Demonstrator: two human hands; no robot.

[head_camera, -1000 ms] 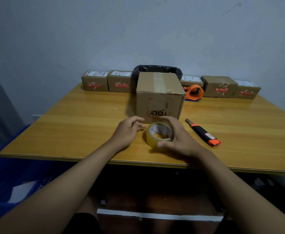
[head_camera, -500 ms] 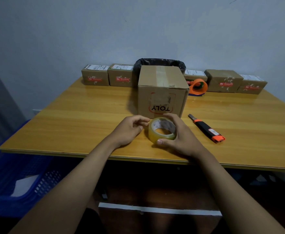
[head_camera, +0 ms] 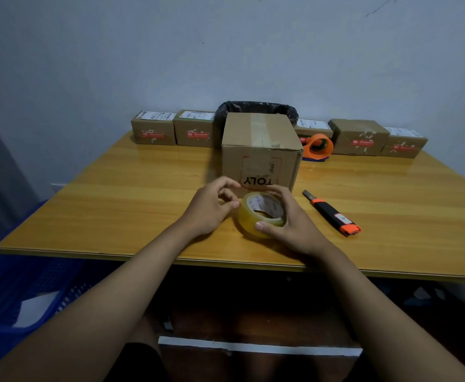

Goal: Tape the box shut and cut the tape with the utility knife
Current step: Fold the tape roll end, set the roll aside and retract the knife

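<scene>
A brown cardboard box point(head_camera: 261, 150) with red "TOLY" print stands in the middle of the wooden table point(head_camera: 115, 205), its top flaps closed with a strip of old tape along the seam. Just in front of it my right hand point(head_camera: 294, 224) grips a roll of clear tape point(head_camera: 263, 215), tilted on the table. My left hand point(head_camera: 212, 208) is at the roll's left side, thumb and fingertips pinched close at its rim. A black and orange utility knife point(head_camera: 332, 213) lies on the table to the right of the roll.
Several small brown parcels point(head_camera: 154, 128) line the table's far edge by the wall. An orange tape dispenser point(head_camera: 318, 147) sits behind the box at right, a black-lined bin point(head_camera: 256, 107) behind the box. A blue crate point(head_camera: 18, 299) stands on the floor at left.
The left hand has moved right, up against the tape roll's rim. The right hand has tilted the roll slightly. Box and knife have not moved.
</scene>
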